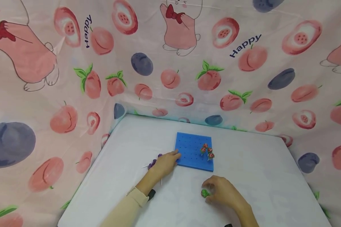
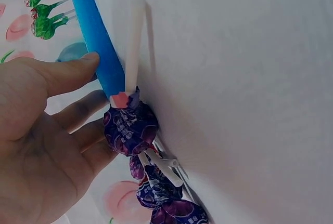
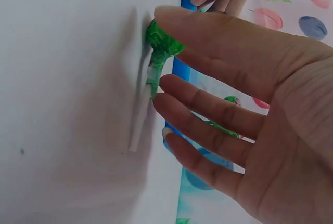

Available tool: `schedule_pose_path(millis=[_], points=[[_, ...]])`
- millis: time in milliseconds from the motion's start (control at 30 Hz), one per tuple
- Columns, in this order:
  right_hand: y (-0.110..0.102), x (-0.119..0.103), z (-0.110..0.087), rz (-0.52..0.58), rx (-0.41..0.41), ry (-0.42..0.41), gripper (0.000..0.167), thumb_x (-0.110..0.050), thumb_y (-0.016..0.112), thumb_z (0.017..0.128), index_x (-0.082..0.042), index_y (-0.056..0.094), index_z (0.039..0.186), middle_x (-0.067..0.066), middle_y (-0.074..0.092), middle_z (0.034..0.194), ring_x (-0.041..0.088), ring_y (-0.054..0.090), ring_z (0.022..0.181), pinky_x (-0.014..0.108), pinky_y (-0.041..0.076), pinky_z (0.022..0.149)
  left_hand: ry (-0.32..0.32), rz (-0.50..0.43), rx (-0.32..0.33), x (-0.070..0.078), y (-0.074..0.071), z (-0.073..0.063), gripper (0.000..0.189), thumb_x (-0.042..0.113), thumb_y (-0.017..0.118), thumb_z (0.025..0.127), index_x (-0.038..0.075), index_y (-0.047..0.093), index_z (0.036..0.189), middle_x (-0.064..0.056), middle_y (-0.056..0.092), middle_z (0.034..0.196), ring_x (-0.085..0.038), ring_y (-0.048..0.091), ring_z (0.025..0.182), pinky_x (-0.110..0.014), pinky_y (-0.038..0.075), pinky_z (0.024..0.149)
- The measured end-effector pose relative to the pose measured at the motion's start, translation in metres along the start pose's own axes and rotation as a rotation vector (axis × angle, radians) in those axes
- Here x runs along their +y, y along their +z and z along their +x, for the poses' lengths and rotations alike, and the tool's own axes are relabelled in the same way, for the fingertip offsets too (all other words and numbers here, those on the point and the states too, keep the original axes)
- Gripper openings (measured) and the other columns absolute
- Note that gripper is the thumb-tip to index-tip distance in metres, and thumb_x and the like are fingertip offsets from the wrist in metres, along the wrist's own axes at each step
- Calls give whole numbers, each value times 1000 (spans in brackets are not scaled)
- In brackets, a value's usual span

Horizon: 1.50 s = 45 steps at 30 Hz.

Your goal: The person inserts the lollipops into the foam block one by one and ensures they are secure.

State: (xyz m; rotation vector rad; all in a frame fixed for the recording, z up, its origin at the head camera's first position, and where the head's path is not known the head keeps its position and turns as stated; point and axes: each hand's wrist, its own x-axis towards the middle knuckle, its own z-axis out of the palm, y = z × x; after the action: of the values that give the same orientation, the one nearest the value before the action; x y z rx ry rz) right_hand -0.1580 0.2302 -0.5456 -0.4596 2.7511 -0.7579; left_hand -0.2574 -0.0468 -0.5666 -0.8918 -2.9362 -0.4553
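A square blue board (image 1: pixel 188 151) with rows of small holes lies on the table. My left hand (image 1: pixel 166 162) rests at its left front corner, thumb (image 2: pixel 86 65) against the edge and fingers loosely extended beside it. Several purple-wrapped lollipops (image 2: pixel 130 128) with white sticks lie close by that hand, partly covered by it in the head view. Near the front, my right hand (image 1: pixel 223 190) has thumb and index finger around the head of a green-wrapped lollipop (image 3: pixel 161 42). Its white stick (image 3: pixel 139 125) points back under the hand; the index fingertip is hidden in the right wrist view.
Several red-and-green lollipops (image 1: pixel 210 150) stand upright in holes on the board's right side. The white tabletop (image 1: pixel 253 164) stretches around the board. Fruit-printed cloth (image 1: pixel 170 63) walls the table's back and sides.
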Motion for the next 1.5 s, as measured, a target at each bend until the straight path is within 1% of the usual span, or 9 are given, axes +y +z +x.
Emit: schedule_pose_path(millis=[167, 333, 433, 533, 733, 933, 1333, 1433, 1500], points=[[2, 3, -3, 21, 13, -46, 41, -16, 97, 68, -21, 79, 105, -15, 67, 91, 10, 62, 86, 31, 54, 75, -4, -2, -4, -1, 1, -1, 30, 14, 67, 103, 16, 65, 133, -13, 54, 154, -31, 62, 131, -46, 58, 97], [5, 5, -3, 38, 5, -72, 34, -11, 95, 71, -22, 80, 100, -16, 66, 87, 7, 61, 81, 26, 52, 70, -9, -13, -12, 0, 0, -2, 31, 14, 67, 103, 15, 65, 135, -13, 53, 155, -31, 61, 133, -46, 57, 99], [7, 6, -3, 30, 8, -76, 33, -12, 95, 71, -24, 80, 98, -18, 66, 86, 4, 60, 79, 26, 52, 69, -9, -17, -10, 1, -1, -2, 31, 14, 67, 103, 15, 65, 134, -13, 53, 155, -31, 60, 133, -46, 57, 100], [8, 7, -2, 31, 2, -74, 33, -17, 95, 73, -25, 81, 101, -19, 65, 86, 3, 60, 79, 26, 51, 70, -5, -11, -4, 1, -1, -1, 29, 14, 67, 103, 15, 66, 132, -13, 53, 154, -31, 61, 132, -46, 57, 99], [10, 6, -3, 40, 12, -78, 26, -26, 93, 79, -26, 81, 101, -19, 65, 85, 3, 59, 79, 26, 51, 71, -7, 3, 1, 2, -1, -2, 30, 14, 67, 103, 16, 66, 133, -12, 54, 154, -30, 62, 132, -46, 58, 98], [14, 5, -3, 40, 42, -66, 23, -25, 92, 79, -25, 80, 98, -19, 65, 85, 3, 57, 78, 26, 50, 70, -5, 7, 3, 2, -1, -3, 30, 15, 68, 103, 16, 66, 133, -12, 55, 154, -30, 62, 132, -46, 58, 97], [16, 5, -4, 65, 39, -16, 25, -22, 91, 80, -23, 79, 101, -18, 66, 89, 4, 59, 81, 26, 53, 72, -4, 5, 9, 0, 2, 0, 30, 14, 68, 103, 16, 66, 133, -12, 55, 154, -30, 62, 132, -46, 58, 98], [17, 4, -4, 56, 52, -13, 25, -23, 91, 80, -24, 78, 101, -19, 66, 90, 3, 59, 82, 26, 54, 73, -7, 8, 5, 0, 2, 0, 31, 15, 67, 103, 17, 65, 134, -11, 54, 154, -30, 62, 132, -46, 58, 98], [18, 3, -4, 52, 80, -17, 25, -22, 91, 81, -24, 78, 102, -19, 66, 91, 2, 60, 82, 27, 55, 74, -6, 4, 5, 0, 2, 0, 31, 14, 67, 103, 17, 65, 134, -11, 54, 154, -30, 62, 132, -46, 58, 97]])
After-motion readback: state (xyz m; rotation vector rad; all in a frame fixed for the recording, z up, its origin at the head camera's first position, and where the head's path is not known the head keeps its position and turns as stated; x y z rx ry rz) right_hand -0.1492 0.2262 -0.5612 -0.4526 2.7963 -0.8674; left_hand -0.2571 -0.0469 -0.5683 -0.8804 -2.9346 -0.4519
